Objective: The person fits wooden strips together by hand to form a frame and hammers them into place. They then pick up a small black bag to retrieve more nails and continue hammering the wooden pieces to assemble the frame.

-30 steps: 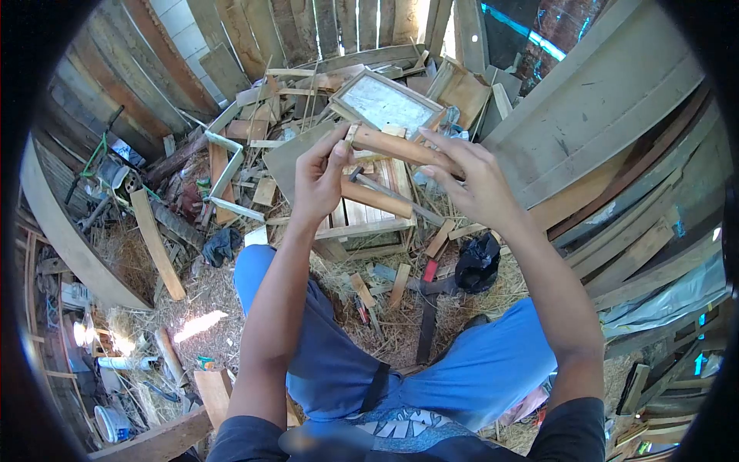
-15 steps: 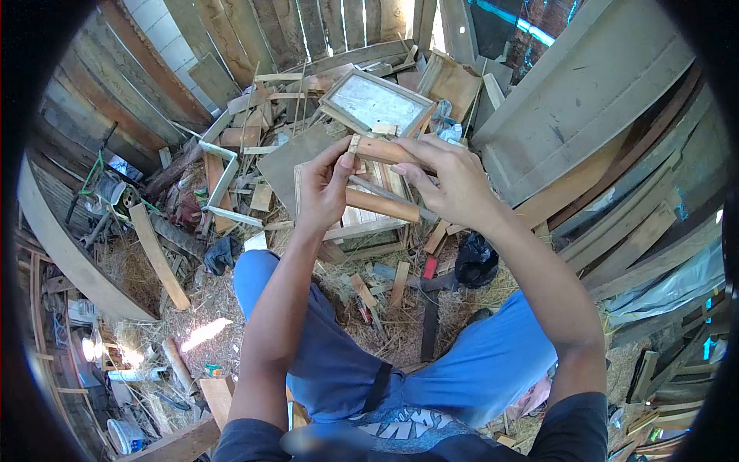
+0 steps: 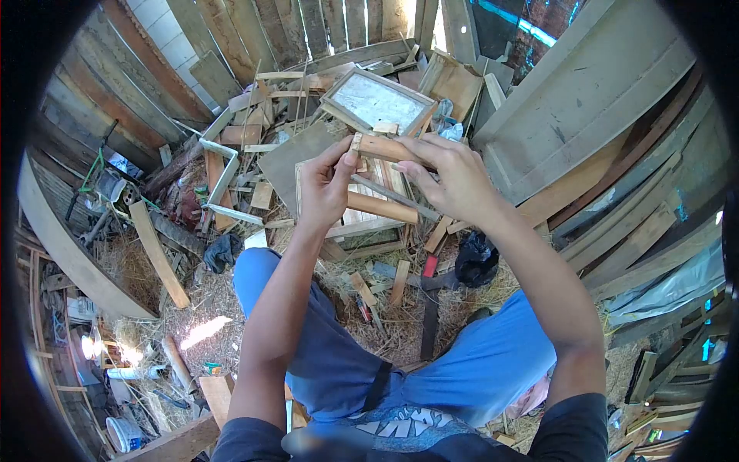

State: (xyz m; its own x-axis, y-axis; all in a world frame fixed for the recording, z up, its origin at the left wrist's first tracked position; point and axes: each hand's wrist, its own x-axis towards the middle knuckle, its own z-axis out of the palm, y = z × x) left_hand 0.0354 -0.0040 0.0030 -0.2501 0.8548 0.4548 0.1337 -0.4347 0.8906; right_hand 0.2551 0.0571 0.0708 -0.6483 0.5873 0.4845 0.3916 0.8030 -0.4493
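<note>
As our left hand (image 3: 323,191) pinches the left end of the small wooden frame (image 3: 382,206) and our right hand (image 3: 456,183) curls over its top slat (image 3: 385,148), above the crate (image 3: 362,229), we judge it light, stiff, splintery, best gripped by its corners.

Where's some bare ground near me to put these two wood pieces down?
The best open patch for the wood pieces is the sunlit straw left of your left knee, bordered by the long plank and the short log. The straw between your knees is cluttered with offcuts and a dark strip. Around the framed panel it is packed with scrap.
</note>
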